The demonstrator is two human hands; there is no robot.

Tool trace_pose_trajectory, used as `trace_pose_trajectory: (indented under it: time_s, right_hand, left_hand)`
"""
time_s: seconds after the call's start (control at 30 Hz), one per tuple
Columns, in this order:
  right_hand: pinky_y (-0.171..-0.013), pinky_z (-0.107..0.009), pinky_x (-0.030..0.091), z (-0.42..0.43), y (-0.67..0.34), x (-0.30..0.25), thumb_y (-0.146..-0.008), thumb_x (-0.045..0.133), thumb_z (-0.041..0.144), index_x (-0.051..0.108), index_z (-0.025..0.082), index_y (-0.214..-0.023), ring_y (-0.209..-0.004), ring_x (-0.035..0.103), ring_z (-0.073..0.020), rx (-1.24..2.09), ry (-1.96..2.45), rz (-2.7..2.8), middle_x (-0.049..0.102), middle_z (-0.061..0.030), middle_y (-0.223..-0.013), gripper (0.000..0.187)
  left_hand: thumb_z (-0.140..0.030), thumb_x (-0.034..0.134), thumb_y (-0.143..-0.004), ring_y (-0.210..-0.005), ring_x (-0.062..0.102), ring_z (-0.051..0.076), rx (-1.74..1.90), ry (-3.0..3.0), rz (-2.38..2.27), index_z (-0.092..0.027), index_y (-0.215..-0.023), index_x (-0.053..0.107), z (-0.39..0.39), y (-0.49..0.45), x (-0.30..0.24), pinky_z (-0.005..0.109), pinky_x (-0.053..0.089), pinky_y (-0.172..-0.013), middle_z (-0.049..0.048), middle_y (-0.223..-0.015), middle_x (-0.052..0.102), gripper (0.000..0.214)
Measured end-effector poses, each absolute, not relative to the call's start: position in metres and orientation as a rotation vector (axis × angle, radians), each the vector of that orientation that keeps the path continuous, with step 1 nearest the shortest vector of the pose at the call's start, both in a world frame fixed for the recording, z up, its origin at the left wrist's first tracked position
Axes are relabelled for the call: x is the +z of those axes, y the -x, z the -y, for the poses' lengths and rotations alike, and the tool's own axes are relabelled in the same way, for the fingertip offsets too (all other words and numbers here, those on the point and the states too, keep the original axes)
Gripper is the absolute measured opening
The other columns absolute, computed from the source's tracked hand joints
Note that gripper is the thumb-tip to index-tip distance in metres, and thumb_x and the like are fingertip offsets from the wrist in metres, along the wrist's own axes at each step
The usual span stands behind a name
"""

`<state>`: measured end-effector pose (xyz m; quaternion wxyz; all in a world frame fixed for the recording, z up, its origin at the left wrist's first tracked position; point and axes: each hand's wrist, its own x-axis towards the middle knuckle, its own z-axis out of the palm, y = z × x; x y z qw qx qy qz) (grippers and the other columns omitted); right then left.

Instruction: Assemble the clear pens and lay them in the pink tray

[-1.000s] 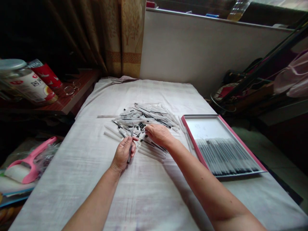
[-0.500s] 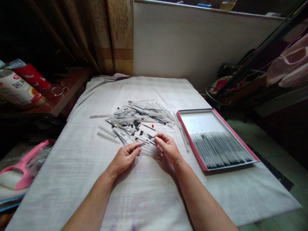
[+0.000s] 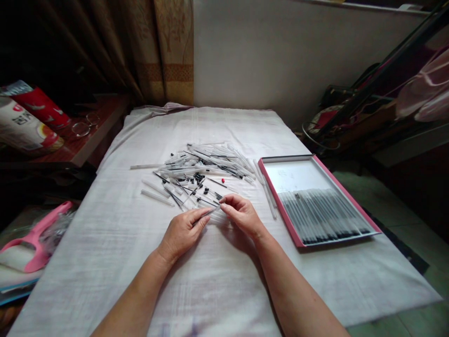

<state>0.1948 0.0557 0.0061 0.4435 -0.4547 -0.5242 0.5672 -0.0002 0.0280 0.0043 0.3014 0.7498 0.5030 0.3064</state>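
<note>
Between thumb and fingers, my left hand point(image 3: 182, 235) pinches a slim grey pen barrel point(image 3: 212, 211), whose free end points up and right. At that end the fingertips of my right hand point(image 3: 242, 216) are pinched together; whatever small part they grip is hidden. Just beyond both hands lies a loose heap of clear pen barrels point(image 3: 157, 197), dark ink refills point(image 3: 216, 184) and small black caps point(image 3: 199, 178). One tiny red piece point(image 3: 223, 180) stands out among them.
To the right, a shallow pink-edged box point(image 3: 286, 213) holds a row of pens point(image 3: 322, 217). Loose barrels point(image 3: 269, 199) lie along its left side. White cloth point(image 3: 115, 262) covers the table. A side table at left bears glasses point(image 3: 81, 129) and containers; a pink-handled tool point(image 3: 35, 241) sits below.
My right hand has moved slightly left, closing the gap to the barrel's end. The barrel stays in my left hand. The camera view has shifted a little.
</note>
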Motion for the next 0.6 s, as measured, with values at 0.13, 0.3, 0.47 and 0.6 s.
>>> trace_pose_trajectory:
  time_s: [0.13, 0.3, 0.47, 0.6]
  right_hand:
    - [-0.054, -0.023, 0.039, -0.0543, -0.1961, 0.0049, -0.073, 0.066, 0.036, 0.069, 0.017, -0.088, -0.057, 0.049, -0.0100, 1.409, 1.144, 1.406, 0.059, 0.0019, -0.066, 0.023]
    - [-0.050, -0.021, 0.039, -0.0516, -0.1999, 0.0075, -0.075, 0.064, 0.031, 0.072, 0.016, -0.091, -0.053, 0.049, -0.0089, 1.470, 1.206, 1.483, 0.062, 0.0013, -0.065, 0.023]
    - [-0.050, -0.021, 0.042, -0.0516, -0.2010, 0.0087, -0.075, 0.062, 0.032, 0.073, 0.015, -0.090, -0.052, 0.053, -0.0088, 1.484, 1.189, 1.493, 0.067, -0.0009, -0.068, 0.025]
    - [-0.051, -0.021, 0.044, -0.0514, -0.1995, 0.0065, -0.076, 0.062, 0.033, 0.073, 0.014, -0.089, -0.051, 0.054, -0.0086, 1.465, 1.170, 1.509, 0.068, -0.0016, -0.067, 0.025]
  left_hand:
    - [-0.033, 0.054, -0.091, -0.095, 0.070, 0.021, 0.782, -2.098, -1.344, -0.025, -0.112, 0.070, -0.0259, 0.0004, 0.0041, 0.030, 0.054, -0.085, 0.0048, -0.106, 0.075, 0.028]
    - [-0.031, 0.051, -0.093, -0.090, 0.070, 0.020, 0.723, -2.310, -1.394, -0.023, -0.110, 0.069, -0.0239, 0.0001, 0.0024, 0.028, 0.054, -0.078, 0.0052, -0.102, 0.075, 0.026]
    - [-0.031, 0.042, -0.097, -0.084, 0.070, 0.020, 0.686, -2.482, -1.417, -0.018, -0.108, 0.066, -0.0237, -0.0009, -0.0007, 0.029, 0.054, -0.074, 0.0074, -0.097, 0.074, 0.029]
    - [-0.029, 0.039, -0.098, -0.083, 0.070, 0.019, 0.690, -2.535, -1.396, -0.016, -0.107, 0.065, -0.0236, -0.0010, -0.0005, 0.029, 0.054, -0.073, 0.0078, -0.096, 0.074, 0.030]
